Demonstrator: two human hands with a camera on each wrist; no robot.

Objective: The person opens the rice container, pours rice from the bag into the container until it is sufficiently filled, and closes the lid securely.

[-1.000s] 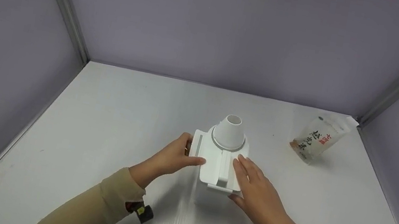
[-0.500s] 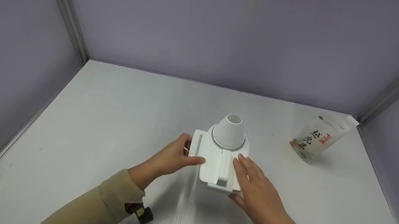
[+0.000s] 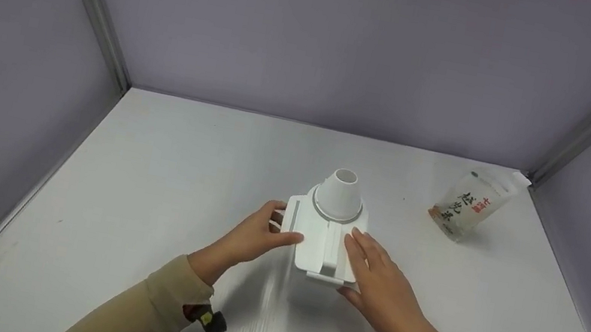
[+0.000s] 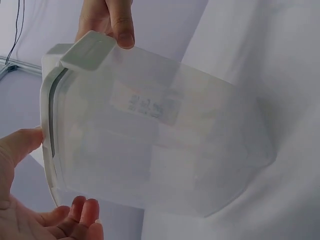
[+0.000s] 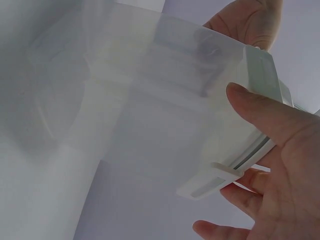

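A clear plastic container (image 4: 165, 150) with a white lid (image 3: 318, 243) stands mid-table. A white funnel (image 3: 340, 195) sits in the lid's far end. My left hand (image 3: 252, 237) grips the lid's left edge, thumb on top and fingers curled round the side. My right hand (image 3: 377, 290) lies flat on the right of the lid with straight fingers, its thumb against the container's front wall (image 5: 165, 100) beside the latch (image 5: 207, 185). In the left wrist view the right hand's fingertips (image 4: 107, 17) show beyond the latch (image 4: 87, 50).
A small printed bag (image 3: 468, 205) leans at the table's far right corner. The white table (image 3: 179, 170) is walled by purple panels on three sides. Black wrist mounts sit under both sleeves.
My left fingers have shifted slightly on the lid's left edge. The container, funnel and right hand stay where they were.
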